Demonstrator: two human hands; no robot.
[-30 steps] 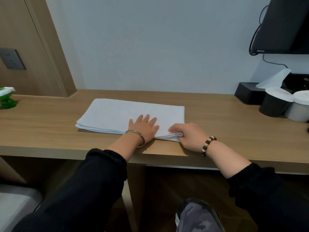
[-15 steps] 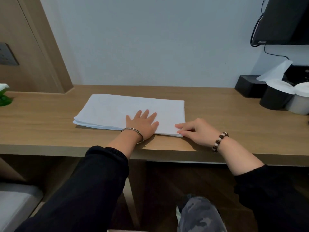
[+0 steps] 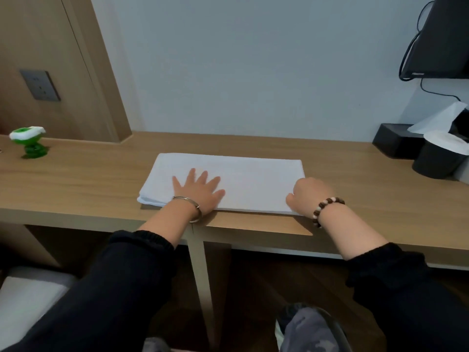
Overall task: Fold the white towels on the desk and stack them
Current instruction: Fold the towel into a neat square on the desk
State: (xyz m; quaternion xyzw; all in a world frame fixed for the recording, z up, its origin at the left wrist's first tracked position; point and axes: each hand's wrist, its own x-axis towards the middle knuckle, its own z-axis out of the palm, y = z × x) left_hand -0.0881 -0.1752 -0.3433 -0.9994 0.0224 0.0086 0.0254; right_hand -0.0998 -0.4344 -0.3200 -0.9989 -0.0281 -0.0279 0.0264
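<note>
The left hand [image 3: 200, 193] lies flat on the near left part of the white towel [image 3: 253, 181], fingers [image 3: 192, 174] spread wide. The right hand [image 3: 311, 195] sits at the towel's near right corner, fingers curled; I cannot tell if they hold it. The folded towel lies mid bench [image 3: 88, 179]. A green toy [image 3: 30, 143] stands far left.
</note>
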